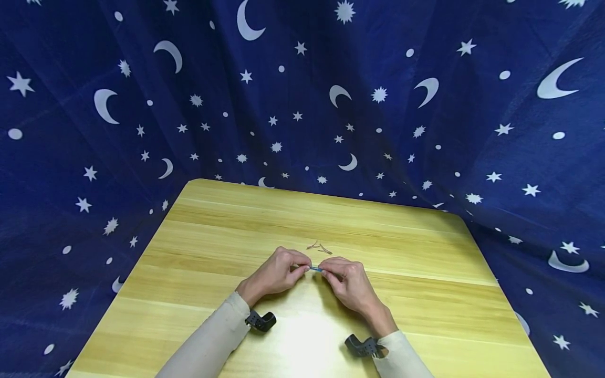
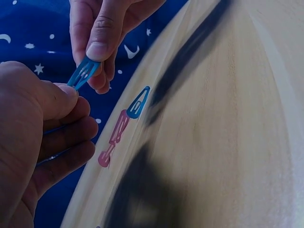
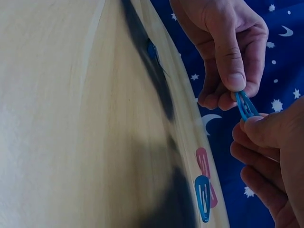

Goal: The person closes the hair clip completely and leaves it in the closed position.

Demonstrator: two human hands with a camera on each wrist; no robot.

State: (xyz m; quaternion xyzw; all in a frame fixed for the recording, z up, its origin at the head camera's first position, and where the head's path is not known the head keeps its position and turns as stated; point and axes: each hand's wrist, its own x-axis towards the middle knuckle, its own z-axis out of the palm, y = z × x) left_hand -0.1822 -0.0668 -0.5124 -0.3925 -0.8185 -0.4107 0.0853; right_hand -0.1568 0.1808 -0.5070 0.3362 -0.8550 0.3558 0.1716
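Note:
A blue snap hair clip (image 1: 315, 269) is stretched between the two hands above the table. My left hand (image 1: 282, 270) pinches one end between thumb and fingers. At the other end, my right hand (image 1: 348, 282) pinches the clip with thumb and fingertips. The left wrist view shows this hair clip (image 2: 83, 72) with its slotted frame visible between the two thumbs. In the right wrist view, the clip (image 3: 245, 105) appears slightly spread. Beyond the hands lie another blue hair clip (image 3: 203, 198) and pink hair clips (image 2: 119, 127), close together on the tabletop.
The wooden table (image 1: 227, 226) has a light, glossy top. A dark blue curtain (image 1: 302, 94) with moons and stars hangs behind and beside it. Farther along the table in the right wrist view lies a small dark blue object (image 3: 151, 49), its kind unclear.

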